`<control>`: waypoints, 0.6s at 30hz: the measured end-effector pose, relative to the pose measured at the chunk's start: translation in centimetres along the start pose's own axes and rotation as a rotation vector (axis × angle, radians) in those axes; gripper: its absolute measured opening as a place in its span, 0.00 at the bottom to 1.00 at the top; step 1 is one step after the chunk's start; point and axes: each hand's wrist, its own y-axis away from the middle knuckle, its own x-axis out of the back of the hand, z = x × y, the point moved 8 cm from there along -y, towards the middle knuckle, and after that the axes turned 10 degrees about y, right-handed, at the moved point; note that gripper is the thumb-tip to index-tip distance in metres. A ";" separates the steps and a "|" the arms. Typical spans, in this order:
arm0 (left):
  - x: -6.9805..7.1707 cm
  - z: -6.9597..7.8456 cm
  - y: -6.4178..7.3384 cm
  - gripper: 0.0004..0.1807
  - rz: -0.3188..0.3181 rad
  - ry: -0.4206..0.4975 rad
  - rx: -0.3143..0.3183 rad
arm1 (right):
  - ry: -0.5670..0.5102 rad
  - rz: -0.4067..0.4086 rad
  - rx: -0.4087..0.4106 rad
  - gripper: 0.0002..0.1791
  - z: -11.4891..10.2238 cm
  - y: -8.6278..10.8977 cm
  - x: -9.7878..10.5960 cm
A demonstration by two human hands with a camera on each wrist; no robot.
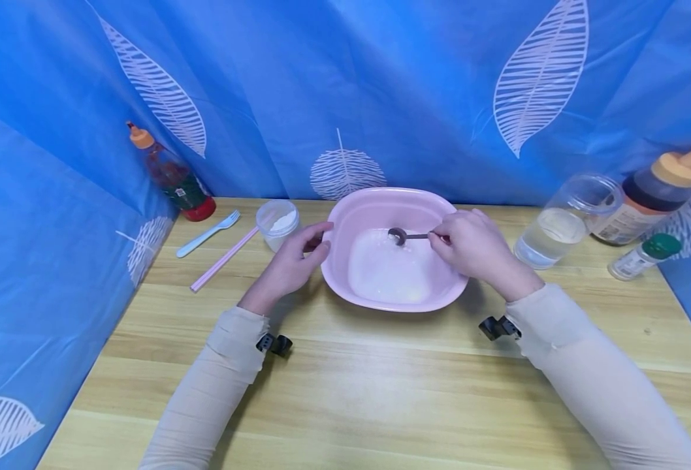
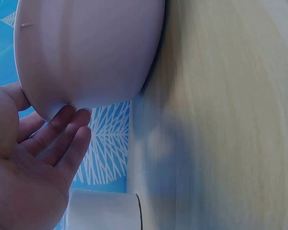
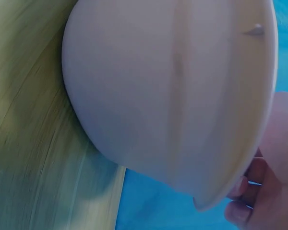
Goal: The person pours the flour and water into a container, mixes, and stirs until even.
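Table: on my head feed I have pale wood-grain table (image 1: 381, 398) filling the lower half of the frame, running up to the cloth at mid-height.
Backdrop: blue cloth (image 1: 263, 98) with white leaf prints closes in the back and both sides; it creases at upper left.
Basin: pink basin (image 1: 392, 212), centre of the frame, sitting on the table, a milky-white layer (image 1: 386, 274) across its floor.
Spoon: small dark spoon (image 1: 400, 237) over the white; I can't tell whether it dips in.
Left hand: left hand (image 1: 292, 264) grips the basin's left rim, thumb and fingers drawn in on it with little gap.
Right hand: right hand (image 1: 473, 245) pinches the spoon's handle above the right rim; my right wrist feed loses the spoon behind the basin's wall.
Left of frame: red sauce bottle (image 1: 175, 176) by the cloth, then pale blue fork (image 1: 207, 235), pink sticks (image 1: 224, 260) running up to a jar (image 1: 277, 225) of white powder near the left hand.
Right of frame: cup (image 1: 548, 235) part-filled with clear liquid, yellow-capped bottle (image 1: 636, 209) just beside it, green-capped shaker (image 1: 645, 256) in front.
Sleeves: beige sleeves (image 1: 198, 385) enter from both lower corners, each with a black wrist camera (image 1: 273, 344).
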 end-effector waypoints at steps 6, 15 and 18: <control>0.0 0.1 0.0 0.27 0.001 -0.001 -0.007 | -0.028 0.004 0.042 0.12 -1.3 -0.8 -0.7; 0.0 0.0 0.0 0.27 0.002 0.003 -0.008 | -0.157 -0.072 0.212 0.11 -4.2 -0.9 -1.7; 0.0 0.0 0.0 0.27 0.002 0.003 -0.007 | -0.187 -0.110 0.271 0.11 -4.6 -0.3 -1.5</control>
